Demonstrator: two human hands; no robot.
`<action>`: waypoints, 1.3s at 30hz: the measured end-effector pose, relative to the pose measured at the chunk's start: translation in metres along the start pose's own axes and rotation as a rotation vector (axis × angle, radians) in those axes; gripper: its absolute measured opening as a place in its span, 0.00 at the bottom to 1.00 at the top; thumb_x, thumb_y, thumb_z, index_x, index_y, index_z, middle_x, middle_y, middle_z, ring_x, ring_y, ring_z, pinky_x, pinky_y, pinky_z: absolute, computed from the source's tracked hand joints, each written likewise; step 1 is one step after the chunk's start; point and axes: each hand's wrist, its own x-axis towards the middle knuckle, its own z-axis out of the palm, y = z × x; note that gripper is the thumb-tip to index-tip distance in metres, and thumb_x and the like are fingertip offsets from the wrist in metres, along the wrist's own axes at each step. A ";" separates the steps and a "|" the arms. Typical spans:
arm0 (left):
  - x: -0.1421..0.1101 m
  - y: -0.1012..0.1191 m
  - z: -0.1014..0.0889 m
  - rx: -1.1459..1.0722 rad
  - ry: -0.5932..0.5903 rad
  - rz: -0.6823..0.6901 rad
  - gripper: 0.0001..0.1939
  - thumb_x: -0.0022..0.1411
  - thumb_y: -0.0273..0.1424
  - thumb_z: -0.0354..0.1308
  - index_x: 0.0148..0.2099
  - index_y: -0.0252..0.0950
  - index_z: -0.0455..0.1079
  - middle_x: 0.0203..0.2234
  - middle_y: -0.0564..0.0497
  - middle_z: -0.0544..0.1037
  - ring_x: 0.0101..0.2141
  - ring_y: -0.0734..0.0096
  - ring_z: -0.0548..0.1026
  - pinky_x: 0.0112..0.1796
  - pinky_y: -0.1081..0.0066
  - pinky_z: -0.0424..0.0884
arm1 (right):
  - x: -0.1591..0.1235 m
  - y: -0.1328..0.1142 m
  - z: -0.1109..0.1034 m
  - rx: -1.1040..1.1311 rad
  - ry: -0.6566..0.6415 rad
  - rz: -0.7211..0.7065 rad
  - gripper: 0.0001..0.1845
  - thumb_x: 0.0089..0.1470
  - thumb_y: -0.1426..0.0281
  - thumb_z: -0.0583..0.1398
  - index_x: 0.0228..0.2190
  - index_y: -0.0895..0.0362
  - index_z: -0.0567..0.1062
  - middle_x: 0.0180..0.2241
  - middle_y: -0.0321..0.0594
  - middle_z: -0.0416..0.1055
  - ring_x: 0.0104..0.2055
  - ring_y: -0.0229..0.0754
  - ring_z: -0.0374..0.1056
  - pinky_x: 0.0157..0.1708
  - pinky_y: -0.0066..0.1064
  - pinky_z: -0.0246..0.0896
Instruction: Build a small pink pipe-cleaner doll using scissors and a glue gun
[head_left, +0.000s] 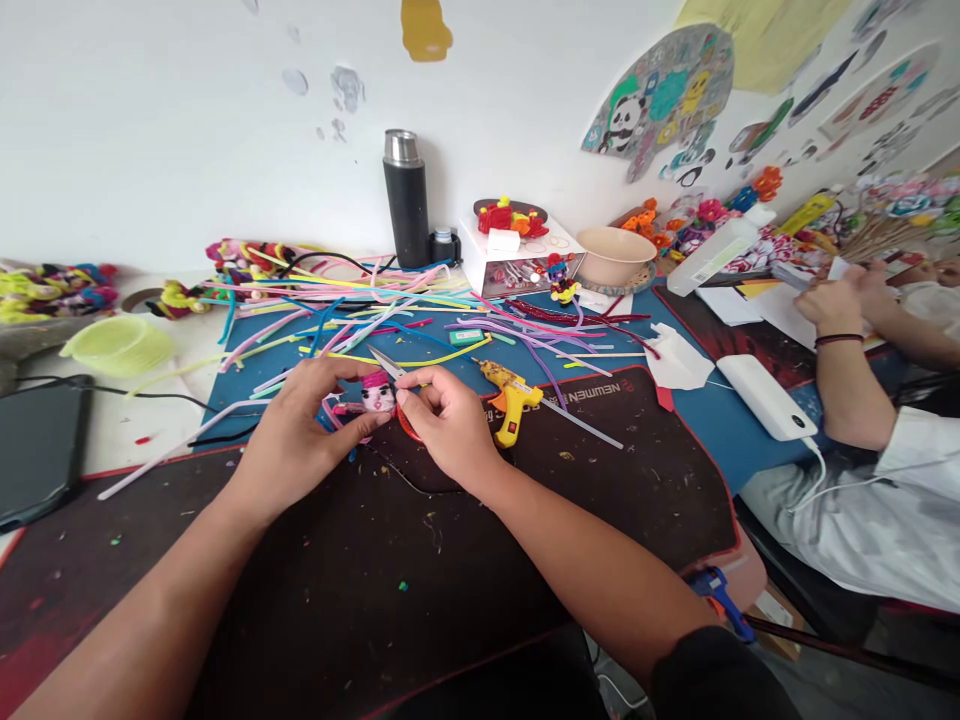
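A small doll's head (377, 398) with a drawn face and a bright pink top is held between the thumb and fingers of my left hand (304, 430). My right hand (450, 425) pinches thumb and forefinger together at the right edge of the face; what lies between the fingertips is hidden. Silver scissor blades (385, 362) point up and left just behind the fingers, and a bit of red handle shows under my right hand. To the right of that hand lies a yellow glue gun (516, 400) with a clear glue stick in its back.
Many coloured pipe cleaners (360, 300) cover the blue mat behind my hands. A black flask (406, 200), a white box (517, 255) and a beige bowl (615, 257) stand by the wall. At right are a white power bank (765, 398) and a co-worker's hands (836, 295).
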 end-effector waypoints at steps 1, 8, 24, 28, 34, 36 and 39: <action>0.000 0.000 0.000 0.003 0.001 0.004 0.18 0.72 0.45 0.65 0.57 0.43 0.73 0.50 0.49 0.81 0.53 0.54 0.77 0.54 0.59 0.72 | 0.000 0.000 0.000 -0.004 0.001 -0.003 0.05 0.63 0.67 0.63 0.40 0.53 0.78 0.19 0.25 0.58 0.22 0.36 0.57 0.28 0.31 0.55; 0.001 -0.001 0.001 0.022 -0.003 0.022 0.18 0.72 0.44 0.65 0.58 0.43 0.73 0.50 0.48 0.81 0.52 0.55 0.77 0.52 0.59 0.72 | 0.000 0.002 0.001 -0.036 -0.001 -0.011 0.04 0.64 0.67 0.63 0.40 0.53 0.78 0.20 0.25 0.58 0.23 0.36 0.58 0.28 0.32 0.55; 0.001 0.000 0.001 0.023 0.005 0.046 0.16 0.72 0.42 0.64 0.57 0.44 0.72 0.50 0.48 0.81 0.52 0.53 0.77 0.54 0.57 0.73 | 0.001 0.004 0.002 -0.021 -0.002 -0.002 0.04 0.64 0.67 0.63 0.40 0.53 0.78 0.20 0.25 0.59 0.23 0.37 0.58 0.28 0.32 0.55; 0.001 0.000 0.001 0.032 0.003 0.055 0.16 0.73 0.43 0.63 0.57 0.44 0.71 0.50 0.48 0.81 0.52 0.54 0.77 0.53 0.57 0.73 | 0.001 0.002 0.001 -0.021 -0.002 0.002 0.04 0.63 0.67 0.63 0.40 0.53 0.78 0.20 0.25 0.59 0.23 0.37 0.58 0.28 0.31 0.54; 0.001 0.001 0.000 0.034 0.006 0.037 0.16 0.72 0.42 0.63 0.57 0.45 0.71 0.49 0.47 0.81 0.52 0.51 0.76 0.54 0.54 0.72 | -0.001 -0.001 0.001 -0.008 0.014 0.020 0.05 0.65 0.66 0.63 0.41 0.53 0.78 0.19 0.26 0.60 0.23 0.37 0.57 0.28 0.31 0.55; 0.002 0.003 0.000 0.022 0.003 0.013 0.15 0.71 0.42 0.63 0.57 0.46 0.72 0.49 0.47 0.81 0.52 0.50 0.77 0.55 0.53 0.72 | -0.001 -0.001 0.001 0.002 0.023 0.017 0.05 0.65 0.65 0.63 0.41 0.52 0.78 0.20 0.27 0.61 0.23 0.37 0.57 0.28 0.31 0.56; 0.002 0.004 0.000 0.012 0.000 -0.007 0.15 0.70 0.42 0.64 0.56 0.48 0.73 0.49 0.48 0.82 0.52 0.49 0.77 0.56 0.53 0.72 | -0.001 -0.002 0.001 -0.015 0.019 0.014 0.05 0.65 0.66 0.62 0.41 0.52 0.78 0.20 0.27 0.60 0.23 0.38 0.57 0.28 0.32 0.56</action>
